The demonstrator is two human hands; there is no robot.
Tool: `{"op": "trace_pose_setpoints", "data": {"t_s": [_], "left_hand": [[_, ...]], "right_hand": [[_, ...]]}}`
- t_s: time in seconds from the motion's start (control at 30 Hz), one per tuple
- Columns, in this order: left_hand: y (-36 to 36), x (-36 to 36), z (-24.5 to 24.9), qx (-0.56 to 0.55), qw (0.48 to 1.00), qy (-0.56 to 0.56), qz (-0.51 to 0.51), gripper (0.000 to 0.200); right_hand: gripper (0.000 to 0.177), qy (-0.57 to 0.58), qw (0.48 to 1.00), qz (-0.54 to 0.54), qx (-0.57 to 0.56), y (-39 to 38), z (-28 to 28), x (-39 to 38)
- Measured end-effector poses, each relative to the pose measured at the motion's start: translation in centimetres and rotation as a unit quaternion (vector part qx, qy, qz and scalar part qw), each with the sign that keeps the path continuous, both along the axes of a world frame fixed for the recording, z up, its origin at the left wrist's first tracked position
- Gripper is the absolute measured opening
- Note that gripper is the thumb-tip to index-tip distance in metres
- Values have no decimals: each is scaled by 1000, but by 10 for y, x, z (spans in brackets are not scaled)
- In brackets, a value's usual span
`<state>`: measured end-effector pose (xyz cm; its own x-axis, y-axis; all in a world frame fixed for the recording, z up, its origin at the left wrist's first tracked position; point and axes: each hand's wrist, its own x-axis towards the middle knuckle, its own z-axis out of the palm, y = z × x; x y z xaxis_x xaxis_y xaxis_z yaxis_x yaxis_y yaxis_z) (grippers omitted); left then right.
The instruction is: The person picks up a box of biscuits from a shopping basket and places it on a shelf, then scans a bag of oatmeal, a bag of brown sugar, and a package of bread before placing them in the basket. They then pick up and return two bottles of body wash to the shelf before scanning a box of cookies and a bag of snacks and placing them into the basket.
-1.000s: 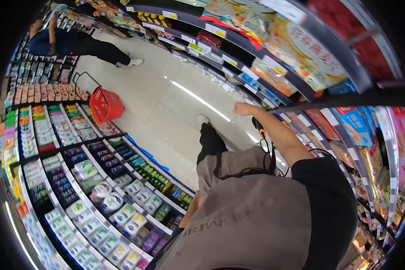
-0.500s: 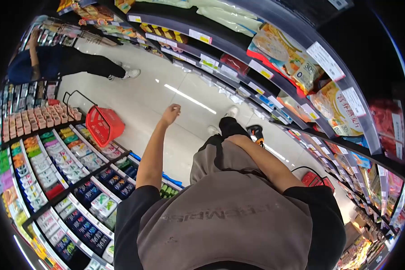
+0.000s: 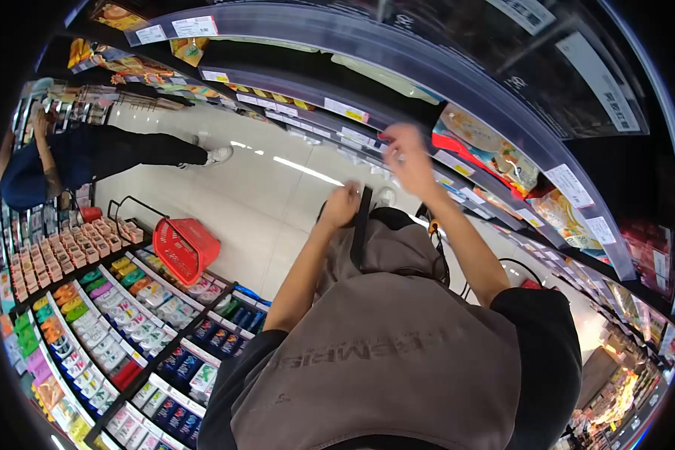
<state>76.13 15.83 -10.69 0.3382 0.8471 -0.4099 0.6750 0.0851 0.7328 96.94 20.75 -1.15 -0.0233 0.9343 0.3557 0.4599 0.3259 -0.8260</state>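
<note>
My left hand [image 3: 341, 205] is closed in front of my body, beside an upright black strap [image 3: 362, 225]; whether its fingertips hold anything is hidden. My right hand [image 3: 409, 159] is raised at the edge of the product shelf [image 3: 420, 127], its fingers bent and smeared by motion. A small red spot shows at its fingertips, too blurred to name. Just right of that hand, a red-edged food package [image 3: 484, 146] lies on the shelf.
A red basket [image 3: 186, 249] with a black handle stands at the left by racks of small packs [image 3: 120, 307]. Another person [image 3: 90, 154] is at the upper left. A dark handle loop [image 3: 514, 262] shows right of my right arm.
My right hand has come up from near my lap to the shelf edge. My left hand has moved right, toward my body's middle. The black strap now stands upright, and the view has shifted.
</note>
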Motion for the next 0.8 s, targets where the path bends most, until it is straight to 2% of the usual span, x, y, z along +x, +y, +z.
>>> {"op": "trace_pose_setpoints", "data": {"t_s": [0.03,0.07,0.1,0.13,0.17,0.2,0.23,0.27,0.3,0.33,0.37,0.4,0.43,0.47,0.5,0.6,0.67,0.8], "left_hand": [[22,-1,17,143,984,-88,53,30],[53,6,65,172,967,-156,103,28],[86,7,80,264,939,-192,107,32],[110,13,115,307,911,-229,151,35],[130,22,151,345,878,-268,198,37],[151,26,170,378,854,-282,219,40],[172,26,184,412,828,-295,241,43],[190,26,193,454,821,-239,251,37],[207,24,197,495,809,-181,259,31],[222,21,201,528,805,-184,199,28],[237,19,198,528,805,-195,191,28],[253,19,192,499,856,-111,77,24],[265,21,185,462,886,-23,-39,20],[273,26,176,544,837,1,-60,21],[273,32,179,612,789,-4,-52,21],[262,28,191,593,804,-14,-49,21],[262,18,204,494,869,17,-37,22],[273,9,204,513,858,-22,-18,24]], "right_hand": [[13,-96,978,-127,137,14,28,5],[11,-38,967,-249,42,19,51,10],[14,-74,936,-327,106,31,57,24],[19,51,927,-356,109,42,57,34],[19,42,923,-367,111,43,62,45],[21,-140,899,-408,78,43,70,56],[23,-314,843,-435,41,46,76,65],[23,-320,836,-445,41,51,72,74],[23,-372,827,-420,32,57,66,79],[23,-423,816,-394,23,59,58,85],[23,-425,809,-406,22,58,61,84],[24,-392,819,-419,8,57,66,82],[24,-357,828,-432,-4,58,70,78],[24,-318,837,-445,-15,60,73,73],[24,-277,845,-456,-26,63,75,65],[25,-156,866,-469,-68,63,76,38],[26,-77,878,-464,-86,73,81,25],[27,90,884,-444,-117,89,91,0]]}}
